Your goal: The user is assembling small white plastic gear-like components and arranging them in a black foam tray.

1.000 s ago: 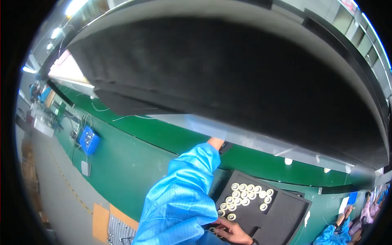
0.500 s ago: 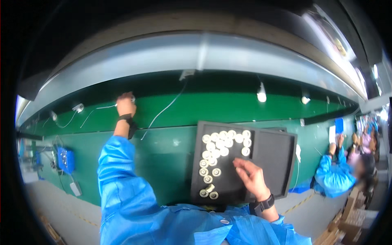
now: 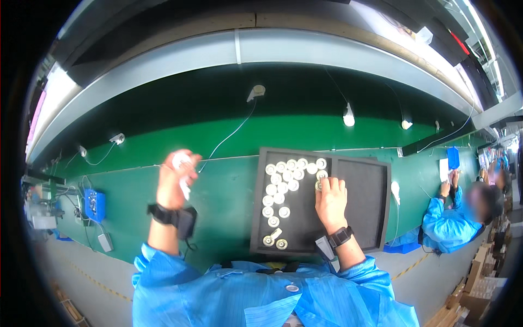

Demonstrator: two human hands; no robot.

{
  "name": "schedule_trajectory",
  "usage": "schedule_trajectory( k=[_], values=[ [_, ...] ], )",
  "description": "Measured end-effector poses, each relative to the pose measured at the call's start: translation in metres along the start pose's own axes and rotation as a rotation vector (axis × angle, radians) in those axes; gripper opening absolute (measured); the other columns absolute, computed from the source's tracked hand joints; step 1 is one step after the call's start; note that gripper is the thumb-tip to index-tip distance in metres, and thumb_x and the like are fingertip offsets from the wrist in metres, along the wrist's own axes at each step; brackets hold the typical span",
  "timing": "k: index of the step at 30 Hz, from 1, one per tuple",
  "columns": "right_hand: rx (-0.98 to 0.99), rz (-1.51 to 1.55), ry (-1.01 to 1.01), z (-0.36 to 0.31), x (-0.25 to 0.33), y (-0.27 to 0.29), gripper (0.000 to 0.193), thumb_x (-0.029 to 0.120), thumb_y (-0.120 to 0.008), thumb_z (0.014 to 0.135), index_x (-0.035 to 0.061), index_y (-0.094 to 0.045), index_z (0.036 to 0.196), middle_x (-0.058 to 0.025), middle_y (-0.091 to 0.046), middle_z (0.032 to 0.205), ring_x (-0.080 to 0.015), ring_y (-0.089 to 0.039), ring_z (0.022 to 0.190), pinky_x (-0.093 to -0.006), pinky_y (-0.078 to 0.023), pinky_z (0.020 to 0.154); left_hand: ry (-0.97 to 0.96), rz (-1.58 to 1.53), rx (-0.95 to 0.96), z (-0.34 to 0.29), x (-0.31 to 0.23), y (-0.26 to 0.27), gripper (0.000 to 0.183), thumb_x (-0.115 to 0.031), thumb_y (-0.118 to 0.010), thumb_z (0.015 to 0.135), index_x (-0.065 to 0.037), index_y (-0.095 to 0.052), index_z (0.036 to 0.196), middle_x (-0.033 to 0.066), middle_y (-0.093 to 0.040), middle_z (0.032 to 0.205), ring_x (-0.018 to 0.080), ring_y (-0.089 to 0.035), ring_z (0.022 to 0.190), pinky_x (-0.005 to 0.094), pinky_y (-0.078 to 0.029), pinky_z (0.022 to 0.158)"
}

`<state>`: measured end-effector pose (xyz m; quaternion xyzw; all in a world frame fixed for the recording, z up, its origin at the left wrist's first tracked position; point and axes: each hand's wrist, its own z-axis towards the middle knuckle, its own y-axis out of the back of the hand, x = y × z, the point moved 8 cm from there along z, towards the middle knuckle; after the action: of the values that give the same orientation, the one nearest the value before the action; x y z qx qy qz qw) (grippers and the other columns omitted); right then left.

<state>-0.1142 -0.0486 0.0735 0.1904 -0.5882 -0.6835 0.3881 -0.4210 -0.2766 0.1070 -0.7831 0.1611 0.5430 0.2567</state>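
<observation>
My left hand [image 3: 175, 182] is raised over the green bench, left of the tray, its fingers closed round a white part with a rounded head [image 3: 181, 159] and a narrow end below the fingers. Motion blurs it and its exact kind is unclear. The black two-compartment tray [image 3: 357, 218] lies in front of me. Many cream, gear-like round parts [image 3: 284, 212] sit in its left compartment. My right hand [image 3: 330, 203] reaches into that compartment, fingertips closed on a gear-like part [image 3: 318, 186] at the upper right of the group. The fingers partly hide it.
White corded parts [image 3: 348, 116] stand along the far green strip, with another [image 3: 256, 91] behind the tray. A white corded piece [image 3: 395, 191] lies right of the tray. A blue bin [image 3: 95, 205] is at far left. A co-worker in blue [image 3: 449, 226] sits at right.
My left hand has come back from the far strip toward me, now with the white part in it. My right hand has moved up the tray onto a gear-like part.
</observation>
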Motion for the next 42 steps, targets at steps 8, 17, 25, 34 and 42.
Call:
schedule_trajectory(
  k=[8, 17, 25, 34, 42],
  values=[
    [-0.044, 0.452, -0.094, -0.008, -0.003, 0.033, 0.031, 0.002, -0.067, 0.072, 0.0013, -0.055, 0.101, -0.0117, -0.058, 0.096, -0.0284, -0.058, 0.089, -0.0389, -0.048, 0.075, 0.386, -0.411, 0.423, -0.11, 0.043, -0.142, 0.056, -0.046, -0.036, 0.099, -0.001, -0.046, 0.132, 0.0181, -0.063, 0.109, 0.0153, -0.058, 0.078, 0.0248, -0.048, 0.067],
    [0.383, 1.473, -0.198, -0.021, 0.039, 0.068, 0.033, -0.001, -0.069, 0.081, 0.0008, -0.056, 0.112, -0.0064, -0.063, 0.103, -0.0125, -0.062, 0.095, -0.027, -0.05, 0.085, 0.636, -0.957, 0.741, -0.138, 0.057, -0.205, 0.054, -0.031, -0.042, 0.099, 0.005, -0.035, 0.139, 0.0236, -0.053, 0.124, 0.0282, -0.057, 0.103, 0.0376, -0.047, 0.088],
    [0.186, 1.81, -0.33, -0.03, 0.031, 0.062, 0.032, 0.002, -0.067, 0.085, 0.0, -0.057, 0.115, -0.0068, -0.065, 0.103, -0.0143, -0.062, 0.098, -0.0283, -0.049, 0.087, 0.663, -1.051, 0.784, -0.145, 0.063, -0.211, 0.055, -0.029, -0.048, 0.097, 0.006, -0.035, 0.137, 0.0243, -0.052, 0.127, 0.0327, -0.054, 0.113, 0.039, -0.047, 0.093],
    [0.221, 1.645, -0.239, -0.021, 0.04, 0.085, 0.035, 0.0, -0.067, 0.084, -0.0013, -0.059, 0.118, -0.0083, -0.062, 0.111, -0.0179, -0.06, 0.105, -0.029, -0.048, 0.092, 0.453, -0.834, 0.631, -0.132, 0.065, -0.191, 0.043, -0.021, -0.057, 0.094, 0.005, -0.047, 0.126, 0.0219, -0.053, 0.126, 0.0362, -0.049, 0.123, 0.0437, -0.039, 0.108],
    [0.339, 1.692, -0.24, -0.027, 0.054, 0.073, 0.03, 0.003, -0.071, 0.081, -0.0015, -0.062, 0.109, -0.0077, -0.062, 0.106, -0.0154, -0.057, 0.099, -0.031, -0.05, 0.086, 0.471, -0.647, 0.656, -0.139, 0.067, -0.191, 0.027, -0.02, -0.055, 0.096, -0.002, -0.054, 0.116, 0.0105, -0.06, 0.111, 0.0231, -0.061, 0.104, 0.0367, -0.05, 0.094]
  ],
)
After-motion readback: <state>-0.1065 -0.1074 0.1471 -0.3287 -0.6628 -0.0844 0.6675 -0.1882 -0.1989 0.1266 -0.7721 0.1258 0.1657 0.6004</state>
